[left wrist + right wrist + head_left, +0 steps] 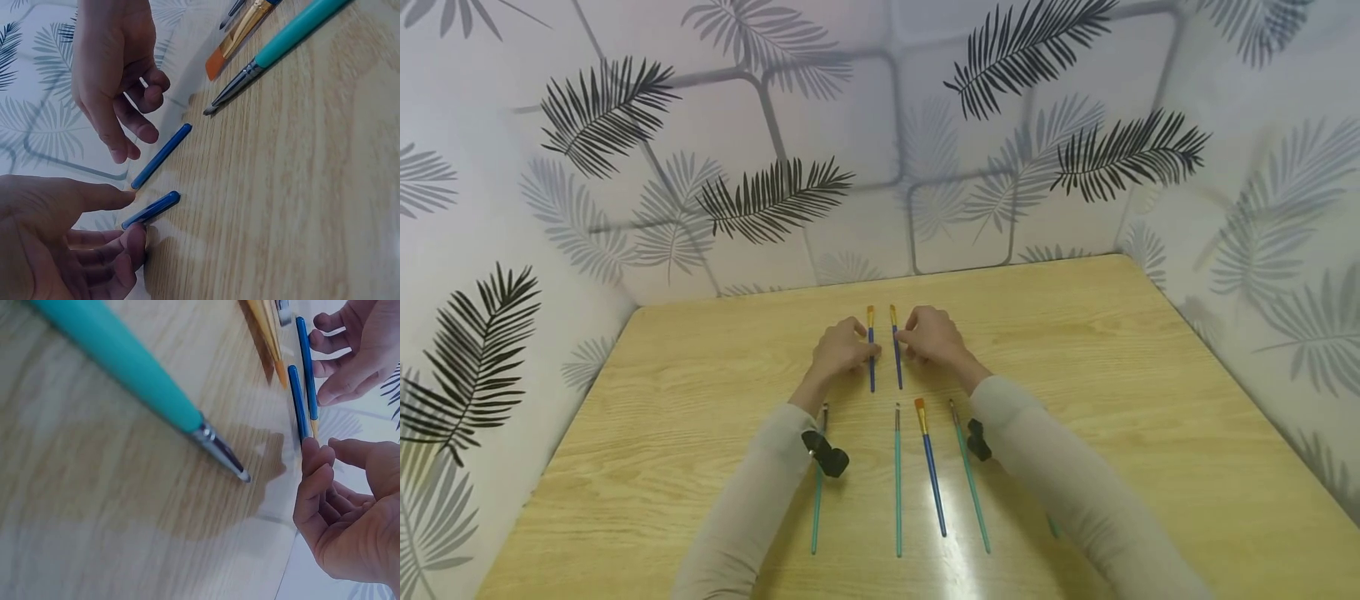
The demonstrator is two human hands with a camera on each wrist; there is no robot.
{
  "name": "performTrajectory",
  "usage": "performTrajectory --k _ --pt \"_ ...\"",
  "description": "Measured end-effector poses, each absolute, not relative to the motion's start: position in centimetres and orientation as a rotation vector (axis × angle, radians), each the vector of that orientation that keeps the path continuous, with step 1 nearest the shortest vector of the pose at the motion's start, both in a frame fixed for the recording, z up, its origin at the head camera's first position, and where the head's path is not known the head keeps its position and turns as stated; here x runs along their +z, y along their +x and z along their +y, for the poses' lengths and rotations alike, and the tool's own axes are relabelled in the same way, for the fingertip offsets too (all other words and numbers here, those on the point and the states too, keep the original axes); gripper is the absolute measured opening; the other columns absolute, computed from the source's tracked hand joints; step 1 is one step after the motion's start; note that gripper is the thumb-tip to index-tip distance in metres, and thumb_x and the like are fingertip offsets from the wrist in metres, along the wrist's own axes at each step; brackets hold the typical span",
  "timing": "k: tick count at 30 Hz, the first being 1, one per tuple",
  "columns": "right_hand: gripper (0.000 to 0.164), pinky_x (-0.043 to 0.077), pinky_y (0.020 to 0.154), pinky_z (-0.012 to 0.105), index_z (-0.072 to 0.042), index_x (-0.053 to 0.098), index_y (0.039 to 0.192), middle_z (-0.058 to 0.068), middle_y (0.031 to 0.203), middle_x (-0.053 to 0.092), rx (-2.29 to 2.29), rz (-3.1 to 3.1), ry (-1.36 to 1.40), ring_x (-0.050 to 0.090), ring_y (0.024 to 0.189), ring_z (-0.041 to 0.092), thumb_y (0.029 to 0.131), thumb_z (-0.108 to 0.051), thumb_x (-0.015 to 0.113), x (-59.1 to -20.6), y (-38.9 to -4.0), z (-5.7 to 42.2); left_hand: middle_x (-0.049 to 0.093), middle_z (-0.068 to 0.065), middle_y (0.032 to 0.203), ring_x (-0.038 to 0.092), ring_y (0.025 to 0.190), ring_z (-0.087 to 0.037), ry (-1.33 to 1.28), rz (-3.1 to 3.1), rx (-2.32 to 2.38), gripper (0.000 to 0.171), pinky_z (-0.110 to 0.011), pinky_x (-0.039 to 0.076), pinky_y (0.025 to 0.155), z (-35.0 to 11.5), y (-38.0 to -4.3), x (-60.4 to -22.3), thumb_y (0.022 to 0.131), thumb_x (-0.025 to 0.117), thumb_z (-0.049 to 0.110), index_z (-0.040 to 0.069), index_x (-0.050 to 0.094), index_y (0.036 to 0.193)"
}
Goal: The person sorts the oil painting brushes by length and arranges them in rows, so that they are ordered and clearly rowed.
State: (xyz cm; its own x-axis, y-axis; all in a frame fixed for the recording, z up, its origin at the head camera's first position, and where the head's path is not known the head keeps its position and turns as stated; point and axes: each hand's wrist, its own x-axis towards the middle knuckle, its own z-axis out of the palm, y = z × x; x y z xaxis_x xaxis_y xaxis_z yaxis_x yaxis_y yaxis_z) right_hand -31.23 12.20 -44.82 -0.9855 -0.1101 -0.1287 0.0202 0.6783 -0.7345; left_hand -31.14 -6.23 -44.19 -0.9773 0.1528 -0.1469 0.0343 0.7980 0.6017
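Two blue-handled paintbrushes with gold ferrules lie side by side on the table, bristles toward the wall. Around the left blue paintbrush is my left hand, its thumb and index finger apart with the handle between them in the left wrist view. My right hand is at the right blue paintbrush, thumb close to its ferrule. A gap shows between the right thumb and index finger in the right wrist view. The right hand's remaining fingers curl loosely.
Nearer me lie a middle green paintbrush, a wide orange-tipped blue paintbrush and a slanted green paintbrush. Another green paintbrush is partly under my left wrist. A green handle end shows beside the right sleeve. Patterned wall borders the table.
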Motion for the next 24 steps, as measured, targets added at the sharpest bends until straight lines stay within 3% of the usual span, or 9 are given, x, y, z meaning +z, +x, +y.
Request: performTrajectory --k 10,19,24 --pt "0.03 0.051 0.05 0.022 -0.002 0.062 0.111 0.012 0.088 0.077 -1.187 2.719 -0.069 0.066 0.055 0.017 0.098 -0.029 0.064 -44.3 -30.5 13.2 0.075 -0.01 0.086 0.071 0.068 -0.022 0.116 2.785 0.958 0.049 -0.035 0.051 0.075 -6.9 -30.6 -43.5 0.092 0.071 0.032 0.004 0.055 0.13" --pt "0.028 0.052 0.051 0.028 -0.001 0.063 0.109 0.015 0.089 0.077 -1.253 2.691 -0.113 0.069 0.056 0.023 0.096 -0.026 0.065 -43.5 -29.6 14.4 0.074 -0.013 0.096 0.074 0.071 -0.025 0.128 2.769 0.98 0.044 -0.029 0.053 0.061 -7.3 -29.3 -42.2 0.093 0.07 0.032 0.005 0.057 0.125" --pt "0.027 0.05 0.051 0.027 -0.001 0.063 0.108 0.015 0.089 0.077 -1.277 2.647 -0.118 0.066 0.053 0.021 0.096 -0.026 0.066 -44.0 -28.9 14.6 0.074 -0.013 0.096 0.073 0.072 -0.026 0.13 2.73 0.98 0.04 -0.033 0.057 0.065 -7.4 -28.5 -42.2 0.094 0.069 0.031 0.006 0.058 0.123"
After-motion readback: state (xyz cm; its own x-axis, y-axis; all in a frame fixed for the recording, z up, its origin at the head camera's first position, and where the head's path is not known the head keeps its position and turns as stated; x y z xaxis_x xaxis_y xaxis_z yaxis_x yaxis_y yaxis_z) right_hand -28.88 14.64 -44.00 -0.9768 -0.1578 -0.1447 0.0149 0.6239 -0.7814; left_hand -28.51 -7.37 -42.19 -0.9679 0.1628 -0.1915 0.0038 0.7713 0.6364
